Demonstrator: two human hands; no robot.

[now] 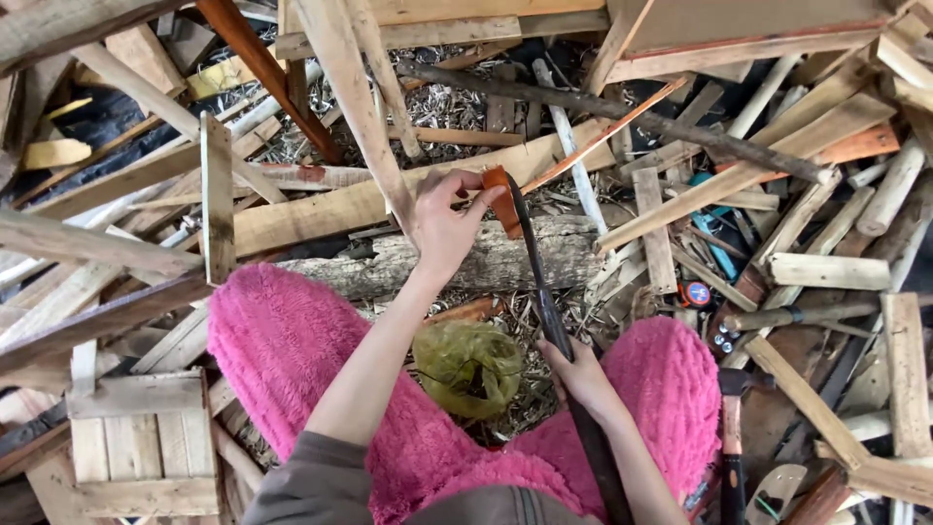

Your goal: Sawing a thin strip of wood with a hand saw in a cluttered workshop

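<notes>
A small orange wood piece point(498, 197) is pinched upright on the log point(466, 261) by the left hand point(445, 226), while a long dark blade point(544, 292), gripped by the right hand point(581, 374), is laid against its edge, the cut seemingly barely begun, scrap timber point(340, 204) heaped behind the log.

crumpled yellow-green plastic bag point(469, 366) | on ground between pink-clad knees | no labels, signs, screens
</notes>
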